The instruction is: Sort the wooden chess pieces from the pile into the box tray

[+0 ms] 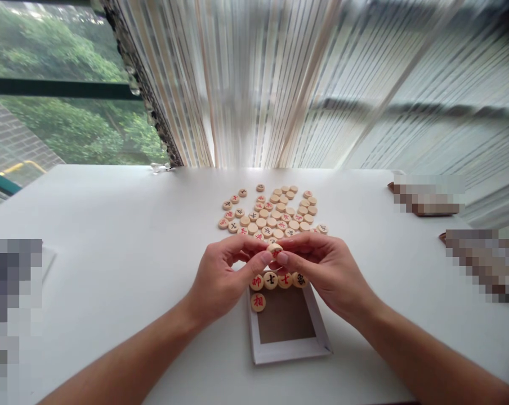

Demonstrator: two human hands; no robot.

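Between the fingertips of my left hand [224, 270] and my right hand [333, 270] is a round wooden xiangqi piece [275, 250] with a red character, tilted toward me. Both hands pinch it above the far end of a shallow white box [288, 352] with a brown bottom. Along the box's far side lies a row of pieces, among them a black-marked piece [271, 280] and a red-marked piece [285, 279]. A single red-marked piece [258, 302] starts a second row at the left wall. My fingers partly cover the nearest loose pieces.
Beyond my hands, many loose xiangqi pieces [275, 215] spread over the white table [123, 236], some face up, others blank side up. Blurred-out brown objects [432, 205] sit at the right, and a blurred dark one [9, 315] at the left edge. A striped curtain [246, 84] hangs behind.
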